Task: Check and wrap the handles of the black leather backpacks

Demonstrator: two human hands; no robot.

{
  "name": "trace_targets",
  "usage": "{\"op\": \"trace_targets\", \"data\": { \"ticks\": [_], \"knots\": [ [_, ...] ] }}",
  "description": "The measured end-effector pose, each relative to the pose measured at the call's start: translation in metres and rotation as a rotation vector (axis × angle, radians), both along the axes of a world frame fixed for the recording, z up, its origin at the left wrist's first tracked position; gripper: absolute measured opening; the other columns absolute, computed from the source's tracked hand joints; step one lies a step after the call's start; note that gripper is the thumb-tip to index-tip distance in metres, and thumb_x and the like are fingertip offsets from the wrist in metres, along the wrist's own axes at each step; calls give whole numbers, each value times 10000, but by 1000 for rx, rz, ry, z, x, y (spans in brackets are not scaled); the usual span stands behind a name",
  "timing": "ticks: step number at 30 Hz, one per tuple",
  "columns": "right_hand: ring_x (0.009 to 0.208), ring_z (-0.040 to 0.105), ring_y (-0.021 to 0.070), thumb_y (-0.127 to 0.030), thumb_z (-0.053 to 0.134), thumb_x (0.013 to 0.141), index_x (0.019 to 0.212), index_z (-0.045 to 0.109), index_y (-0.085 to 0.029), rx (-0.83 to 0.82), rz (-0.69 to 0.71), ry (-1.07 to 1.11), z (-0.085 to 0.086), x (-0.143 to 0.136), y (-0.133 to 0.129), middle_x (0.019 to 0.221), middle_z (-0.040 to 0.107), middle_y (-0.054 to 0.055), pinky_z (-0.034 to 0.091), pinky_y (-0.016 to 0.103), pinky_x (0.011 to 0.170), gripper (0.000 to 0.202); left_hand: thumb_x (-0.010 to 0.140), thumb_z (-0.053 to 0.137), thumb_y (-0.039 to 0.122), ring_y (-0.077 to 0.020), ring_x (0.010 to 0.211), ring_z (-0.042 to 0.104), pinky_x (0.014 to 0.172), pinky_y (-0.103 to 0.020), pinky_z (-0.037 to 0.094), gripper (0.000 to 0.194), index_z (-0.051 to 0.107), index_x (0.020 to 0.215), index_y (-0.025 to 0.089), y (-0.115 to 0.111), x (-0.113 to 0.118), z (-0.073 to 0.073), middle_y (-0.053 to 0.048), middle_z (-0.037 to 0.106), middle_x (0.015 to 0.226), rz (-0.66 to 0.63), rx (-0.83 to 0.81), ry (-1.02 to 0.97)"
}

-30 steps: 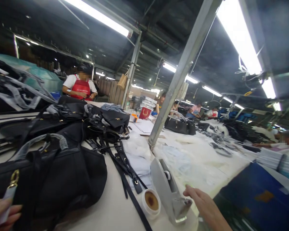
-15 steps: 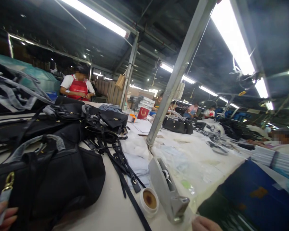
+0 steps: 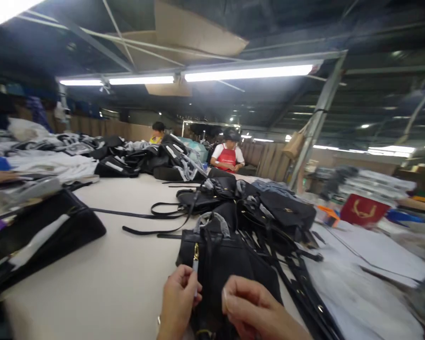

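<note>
A black handbag (image 3: 241, 264) lies in front of me on the pale table, its handle (image 3: 216, 222) wrapped in clear film. My left hand (image 3: 181, 295) is closed in a pinch on a strap end (image 3: 195, 265) that looks covered in greyish film. A gold snap hook (image 3: 196, 251) sits at its top, against the bag's front. To the right, over the same bag, my right hand (image 3: 251, 304) is also closed, thumb against fingers. Whatever it may pinch is too small or hidden to name.
More black bags (image 3: 286, 208) and dark straps (image 3: 304, 288) lie behind and to the right. Another black bag (image 3: 56, 241) rests at the left edge. White sheets (image 3: 382, 245) and a red box (image 3: 363, 211) are at the right. A person in a red apron (image 3: 228, 158) sits across the table.
My view has swung left. My right hand has come from beside the tape dispenser to over the bag. The left hand still holds the strap end.
</note>
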State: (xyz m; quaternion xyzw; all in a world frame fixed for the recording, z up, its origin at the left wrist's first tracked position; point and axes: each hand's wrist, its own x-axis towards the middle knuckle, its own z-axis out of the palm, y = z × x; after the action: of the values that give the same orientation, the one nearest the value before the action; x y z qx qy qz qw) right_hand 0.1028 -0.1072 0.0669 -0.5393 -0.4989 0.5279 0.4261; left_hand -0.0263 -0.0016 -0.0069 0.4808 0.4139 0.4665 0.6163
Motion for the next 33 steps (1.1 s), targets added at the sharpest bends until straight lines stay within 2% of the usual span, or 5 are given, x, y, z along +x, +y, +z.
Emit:
{"op": "trace_targets", "data": {
  "ticks": [4, 9, 26, 30, 33],
  "knots": [
    [444, 267, 57, -372, 561, 800, 707, 516, -194, -11, 107, -88, 13, -17, 67, 509, 387, -89, 185, 203, 423, 206, 591, 672, 600, -81, 368, 466, 380, -192, 353, 447, 496, 626, 191, -3, 1, -8, 46, 530, 463, 1, 2, -34],
    [395, 241, 58, -254, 517, 726, 669, 489, -206, -133, 28, -294, -12, -7, 93, 451, 362, -99, 121, 203, 385, 80, 645, 628, 604, -88, 372, 483, 381, -195, 347, 434, 507, 661, 187, -2, 2, -15, 42, 526, 483, 3, 18, 25],
    [415, 311, 66, -273, 597, 721, 553, 471, -199, -97, -73, -455, -25, 0, 95, 422, 380, -83, 193, 205, 407, 223, 613, 662, 627, -99, 393, 513, 387, -196, 367, 468, 478, 654, 199, -3, -2, -14, 26, 571, 489, -16, -11, 6],
    [407, 268, 56, -445, 624, 728, 594, 445, -212, -104, -29, -367, -20, 2, 89, 456, 368, -95, 166, 203, 392, 323, 645, 649, 593, -97, 399, 520, 386, -189, 369, 430, 486, 674, 196, -2, -2, -16, 24, 585, 501, -27, -6, -1],
    [396, 264, 56, -658, 520, 755, 642, 464, -211, -101, 26, -285, -17, 4, 85, 477, 373, -94, 184, 199, 384, 465, 628, 656, 603, -98, 394, 520, 382, -191, 371, 442, 484, 668, 198, -1, -2, -15, 26, 581, 498, -22, -13, -2]
  ]
}}
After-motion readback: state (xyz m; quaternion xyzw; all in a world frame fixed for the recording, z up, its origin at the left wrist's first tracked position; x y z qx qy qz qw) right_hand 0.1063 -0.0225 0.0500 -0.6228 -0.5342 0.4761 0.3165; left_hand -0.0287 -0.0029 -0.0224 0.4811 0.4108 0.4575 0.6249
